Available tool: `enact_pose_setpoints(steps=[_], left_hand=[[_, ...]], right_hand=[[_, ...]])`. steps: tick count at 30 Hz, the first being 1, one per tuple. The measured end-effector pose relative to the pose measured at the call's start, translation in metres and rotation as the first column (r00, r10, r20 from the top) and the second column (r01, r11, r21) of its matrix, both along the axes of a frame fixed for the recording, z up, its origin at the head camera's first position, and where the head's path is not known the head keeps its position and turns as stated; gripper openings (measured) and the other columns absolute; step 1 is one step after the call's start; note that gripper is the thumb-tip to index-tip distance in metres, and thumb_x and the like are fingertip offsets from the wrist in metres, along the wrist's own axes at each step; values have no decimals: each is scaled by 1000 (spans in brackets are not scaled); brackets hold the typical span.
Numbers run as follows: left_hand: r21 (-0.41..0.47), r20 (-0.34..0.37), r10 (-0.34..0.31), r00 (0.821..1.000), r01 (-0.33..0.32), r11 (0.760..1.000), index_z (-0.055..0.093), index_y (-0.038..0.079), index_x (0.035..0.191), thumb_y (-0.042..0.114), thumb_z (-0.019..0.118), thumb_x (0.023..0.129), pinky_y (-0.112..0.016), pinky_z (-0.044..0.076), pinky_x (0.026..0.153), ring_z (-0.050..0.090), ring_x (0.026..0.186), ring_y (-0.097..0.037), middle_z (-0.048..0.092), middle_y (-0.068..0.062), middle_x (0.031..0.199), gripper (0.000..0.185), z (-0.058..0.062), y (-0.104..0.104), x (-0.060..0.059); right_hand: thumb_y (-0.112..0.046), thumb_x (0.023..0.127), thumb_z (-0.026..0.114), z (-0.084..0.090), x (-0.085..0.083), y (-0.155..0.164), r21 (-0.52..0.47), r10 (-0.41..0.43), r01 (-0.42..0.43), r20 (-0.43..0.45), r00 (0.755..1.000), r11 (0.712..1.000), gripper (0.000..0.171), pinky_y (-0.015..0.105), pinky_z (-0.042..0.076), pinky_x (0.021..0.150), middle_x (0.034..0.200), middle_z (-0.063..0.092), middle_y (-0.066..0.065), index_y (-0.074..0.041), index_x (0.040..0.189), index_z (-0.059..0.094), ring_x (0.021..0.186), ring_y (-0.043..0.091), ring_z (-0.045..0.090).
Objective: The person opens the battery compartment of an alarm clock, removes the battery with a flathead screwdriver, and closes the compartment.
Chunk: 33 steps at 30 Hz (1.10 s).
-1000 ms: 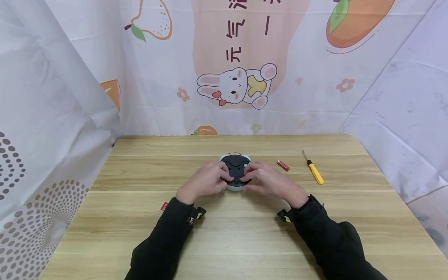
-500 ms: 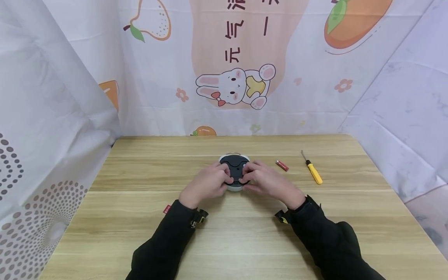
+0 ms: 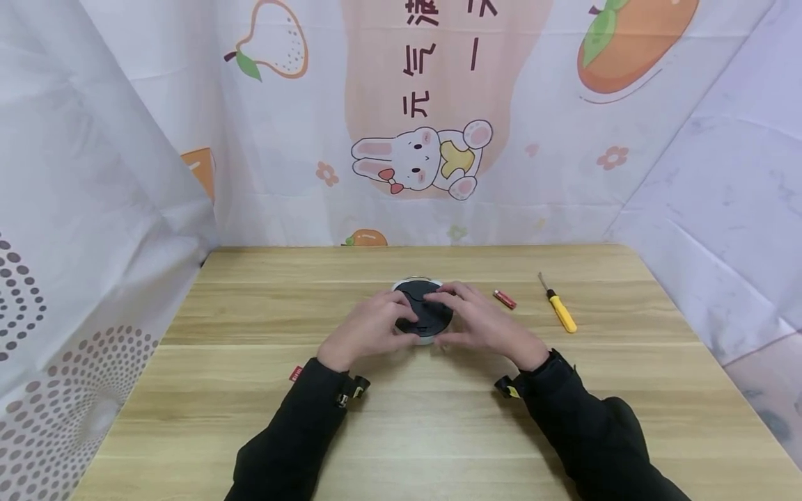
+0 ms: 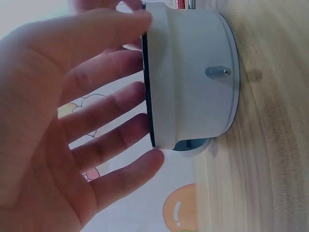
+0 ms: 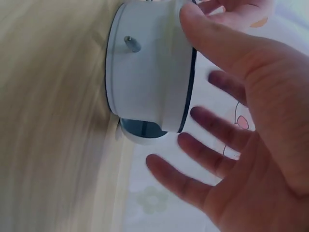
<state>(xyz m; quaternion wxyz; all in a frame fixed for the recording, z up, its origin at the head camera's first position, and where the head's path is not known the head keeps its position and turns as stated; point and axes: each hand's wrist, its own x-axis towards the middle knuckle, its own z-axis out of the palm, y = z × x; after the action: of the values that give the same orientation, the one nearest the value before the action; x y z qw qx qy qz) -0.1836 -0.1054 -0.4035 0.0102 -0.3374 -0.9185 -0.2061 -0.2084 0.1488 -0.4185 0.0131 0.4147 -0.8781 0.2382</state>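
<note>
A round white alarm clock [image 3: 429,321] lies face down with its black back up. Short metal feet stick out of its white side [image 4: 193,82]. Over the clock's left part, my left hand [image 3: 374,324] holds the near edge, thumb against the rim and fingers curved over the back. On the other side my right hand [image 3: 485,322] has its thumb at the near rim, with the fingers spread and raised over the back. The right wrist view shows those fingers [image 5: 217,130] loosely bent, apart from the black back. Part of the clock's back is hidden under both hands.
A red battery [image 3: 504,299] lies right of the clock. Farther right is a screwdriver [image 3: 561,311] with a yellow handle. A small red object [image 3: 296,374], partly hidden, shows beside the left sleeve. A printed curtain [image 3: 269,174] hangs behind the wooden table [image 3: 413,431].
My right fingers have come up off the clock's back and spread, where they pressed close to it before. The black back has shifted slightly right. My left hand stays at the edge.
</note>
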Motion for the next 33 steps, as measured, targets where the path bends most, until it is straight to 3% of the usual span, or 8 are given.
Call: enact_pose_setpoints(steps=[2,5,9,12,15,22,30,33], left_hand=[[18,-1,21,1000,-21,1000,74,11,121,42,81,87,-37,49,98,57,114,-20,64,-4,120,46,-1,-1,0],[31,9,56,998,-56,998,65,9,136,47,83,83,-43,44,106,51,129,-27,57,-12,137,68,-4,-3,0],[28,48,91,995,-92,995,47,5,151,52,85,79,-51,37,112,40,141,-38,39,-23,155,93,-8,-2,-1],[24,79,108,991,-110,994,39,4,155,52,86,78,-53,35,113,35,144,-41,31,-26,159,102,-10,-2,-2],[18,99,116,988,-119,993,37,6,157,52,84,80,-53,36,112,35,144,-40,30,-25,160,102,-12,-1,-3],[11,135,129,982,-132,991,37,10,158,54,81,82,-53,40,109,36,144,-36,33,-19,160,98,-15,-1,-4],[14,134,131,982,-134,991,39,11,157,56,81,82,-55,41,108,36,144,-36,33,-19,160,97,-18,-1,-6],[6,128,131,983,-133,991,39,11,157,57,80,82,-55,40,109,36,145,-37,31,-19,161,97,-19,-1,-6]], right_hand=[[-37,79,89,-3,0,0,4,-18,18,37,999,1000,93,48,45,102,143,47,18,-9,155,42,130,34,47],[-40,78,89,-6,-1,-1,19,-52,51,93,994,999,113,51,44,105,153,37,24,-6,162,22,137,39,42],[-45,76,89,-12,-2,0,38,-108,104,157,982,994,124,53,43,106,158,29,29,-2,162,10,140,43,40],[-46,75,89,-15,-4,2,44,-134,128,191,972,991,128,54,39,109,159,27,30,2,161,7,142,44,37],[-46,76,89,-16,-6,3,51,-154,146,224,962,988,127,56,34,112,160,24,30,7,159,9,144,45,32],[-38,77,91,-19,-9,3,1,-96,99,251,963,995,98,48,48,98,132,56,17,-3,153,40,118,31,57],[-47,85,81,-21,-10,3,91,-57,38,210,976,995,82,51,43,107,145,53,20,-5,149,51,132,38,50],[-48,87,79,-21,-9,3,110,-88,64,229,970,992,83,53,41,107,145,52,22,-4,150,48,132,40,49]])
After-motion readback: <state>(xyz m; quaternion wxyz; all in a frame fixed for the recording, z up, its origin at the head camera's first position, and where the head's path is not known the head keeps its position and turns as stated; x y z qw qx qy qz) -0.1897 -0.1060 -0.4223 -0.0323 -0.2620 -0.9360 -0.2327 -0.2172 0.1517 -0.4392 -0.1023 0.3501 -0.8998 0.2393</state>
